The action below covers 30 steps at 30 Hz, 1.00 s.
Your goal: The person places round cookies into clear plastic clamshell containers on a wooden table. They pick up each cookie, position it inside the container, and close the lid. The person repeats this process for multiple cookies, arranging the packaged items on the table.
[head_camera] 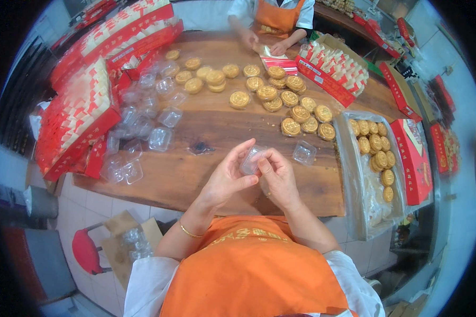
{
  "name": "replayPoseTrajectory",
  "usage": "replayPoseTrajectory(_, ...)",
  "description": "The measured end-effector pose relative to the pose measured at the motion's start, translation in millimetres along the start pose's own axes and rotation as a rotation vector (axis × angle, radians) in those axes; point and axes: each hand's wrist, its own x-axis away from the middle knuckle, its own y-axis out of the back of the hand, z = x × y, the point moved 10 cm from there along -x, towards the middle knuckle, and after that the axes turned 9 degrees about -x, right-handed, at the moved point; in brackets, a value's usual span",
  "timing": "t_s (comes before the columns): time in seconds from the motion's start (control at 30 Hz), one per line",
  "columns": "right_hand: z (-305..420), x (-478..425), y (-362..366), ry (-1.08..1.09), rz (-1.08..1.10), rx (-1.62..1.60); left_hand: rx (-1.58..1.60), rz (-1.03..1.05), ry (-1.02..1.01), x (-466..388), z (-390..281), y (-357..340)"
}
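Observation:
Between my two hands, just above the wooden table (pixel 222 123), is a small clear plastic tray (pixel 250 159). My left hand (pixel 231 174) cups it from the left, and my right hand (pixel 278 174) pinches its right side with thumb and fingers. I cannot tell whether anything lies in it. Another clear plastic tray (pixel 304 153) sits on the table to the right of my hands. Beyond them lie round golden mooncakes (pixel 266 93), many in clear packaging, some stacked. More clear plastic trays (pixel 160 138) are heaped on the left side.
A plastic-lined crate (pixel 369 198) of unwrapped mooncakes (pixel 380 159) stands at the right, beside a red box (pixel 412 162). Red boxes of packets (pixel 83 111) are piled at the left. Across the table a co-worker's hands (pixel 278 48) handle a red-and-white packet (pixel 279 63), near a filled carton (pixel 329 75).

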Motion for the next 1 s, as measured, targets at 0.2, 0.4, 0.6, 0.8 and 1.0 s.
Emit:
replayPoseTrajectory(0.2, -5, -1, -2, 0.002, 0.007, -0.017, 0.075, 0.01, -0.034, 0, 5, 2)
replayPoseTrajectory(0.4, -11, 0, -2, 0.001, 0.001, -0.07, 0.115, -0.001, -0.036, 0, 7, 1)
replayPoseTrajectory(0.6, -18, 2, 5, -0.008, -0.036, -0.098, 0.142, -0.038, -0.032, 1, 11, 4)
replayPoseTrajectory(0.8, -18, -1, 16, -0.036, -0.045, 0.007, 0.126, -0.242, 0.04, 3, 32, 39)
replayPoseTrajectory(1.0, -14, -3, 12, 0.028, 0.009, 0.695, -0.374, -0.507, 0.074, 9, 62, 110)
